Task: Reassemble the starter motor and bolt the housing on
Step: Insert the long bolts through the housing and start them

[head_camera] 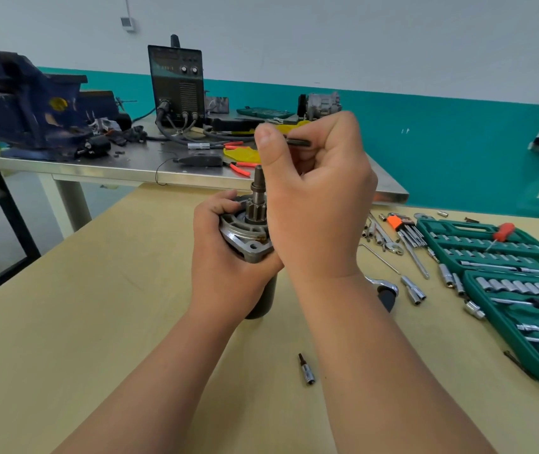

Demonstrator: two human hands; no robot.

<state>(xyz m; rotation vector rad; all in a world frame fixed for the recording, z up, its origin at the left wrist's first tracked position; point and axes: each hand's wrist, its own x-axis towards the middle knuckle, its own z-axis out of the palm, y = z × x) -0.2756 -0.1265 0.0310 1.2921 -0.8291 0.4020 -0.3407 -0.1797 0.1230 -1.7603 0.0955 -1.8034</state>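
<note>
Pale wooden table (pixel 91 306), green socket case (pixel 451 228) at right — loose sockets (pixel 414 290), hex keys (pixel 407 230) beside it, bit socket (pixel 307 371) nearer.

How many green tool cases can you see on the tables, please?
2. One green tool case lies open on the wooden table, at the right; the other sits on the steel table behind. More may be hidden behind the right hand.
</note>
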